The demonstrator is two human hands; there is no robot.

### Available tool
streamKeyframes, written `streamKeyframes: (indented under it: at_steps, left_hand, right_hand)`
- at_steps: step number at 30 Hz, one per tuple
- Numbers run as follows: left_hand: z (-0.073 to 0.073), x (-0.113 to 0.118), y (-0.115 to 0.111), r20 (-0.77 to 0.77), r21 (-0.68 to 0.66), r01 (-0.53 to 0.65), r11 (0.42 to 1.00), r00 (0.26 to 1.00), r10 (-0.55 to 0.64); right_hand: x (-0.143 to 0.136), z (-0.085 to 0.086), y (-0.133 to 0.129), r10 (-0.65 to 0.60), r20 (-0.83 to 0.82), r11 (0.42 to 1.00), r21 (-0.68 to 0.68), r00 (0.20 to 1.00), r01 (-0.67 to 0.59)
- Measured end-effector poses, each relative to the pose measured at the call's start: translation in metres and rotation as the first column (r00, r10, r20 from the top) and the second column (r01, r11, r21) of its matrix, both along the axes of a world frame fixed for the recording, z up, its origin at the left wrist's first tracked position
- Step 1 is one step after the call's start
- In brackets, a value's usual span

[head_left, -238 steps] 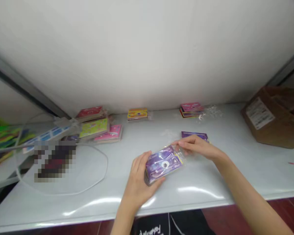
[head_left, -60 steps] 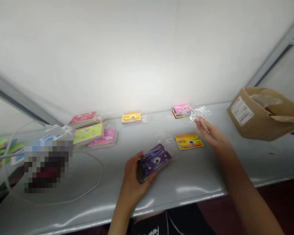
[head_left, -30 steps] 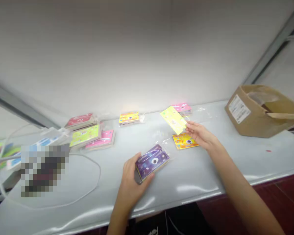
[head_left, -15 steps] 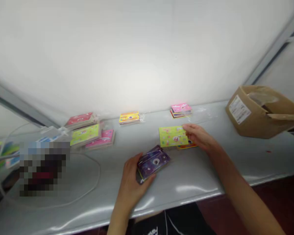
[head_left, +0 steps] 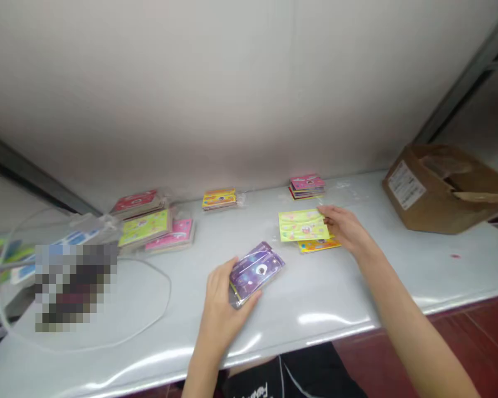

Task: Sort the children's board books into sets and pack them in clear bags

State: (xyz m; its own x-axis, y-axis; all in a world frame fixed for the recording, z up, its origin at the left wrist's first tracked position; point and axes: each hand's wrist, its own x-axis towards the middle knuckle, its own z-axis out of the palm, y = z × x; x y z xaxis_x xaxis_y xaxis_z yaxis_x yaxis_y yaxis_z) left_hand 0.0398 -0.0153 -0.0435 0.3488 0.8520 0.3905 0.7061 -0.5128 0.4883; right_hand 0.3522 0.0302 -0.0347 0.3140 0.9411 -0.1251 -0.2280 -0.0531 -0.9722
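Observation:
Near the table's middle, my left hand grips a purple pack in clear plastic, thumb on the near side and fingers on the far side. To the right, my right hand pinches the right edge of a light green card. Partly under that card lies an orange and yellow card. Behind them, by the wall, sit a pink-topped stack and a yellow-orange stack.
Red, green and pink stacks lie together at the left, beside a looping white cable. An open cardboard box stands at the right. A blurred patch covers something at far left.
My right hand has moved slightly right with the green card, showing more of the orange card's left part. The purple pack in my left hand has shifted slightly left.

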Motion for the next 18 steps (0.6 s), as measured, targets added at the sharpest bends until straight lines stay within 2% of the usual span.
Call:
streamKeyframes:
  at_steps: [2, 9, 15, 18]
  left_hand:
    - [-0.0008, 0.0000, 0.0006, -0.004, 0.015, -0.012, 1.000, 1.000, 0.012]
    - [-0.0038, -0.0010, 0.0013, -0.007, 0.039, -0.011, 0.999, 1.000, 0.011]
    - [-0.0009, -0.0009, -0.0009, -0.001, 0.018, 0.015, 1.000, 1.000, -0.015]
    - [-0.0008, -0.0010, -0.0014, 0.003, 0.027, 0.030, 0.999, 1.000, -0.030]
  right_hand:
    - [-0.0004, -0.0002, -0.0004, 0.025, -0.037, 0.999, -0.025, 0.999, -0.026]
    - [-0.0080, 0.0024, -0.0036, 0.235, -0.070, 0.961, -0.130, 0.969, -0.243]
    - [-0.0066, 0.0031, -0.0026, 0.176, -0.109, 0.970, -0.147, 0.978, -0.192]
    - [-0.0075, 0.0029, -0.0028, 0.205, -0.078, 0.964, -0.157, 0.976, -0.215]
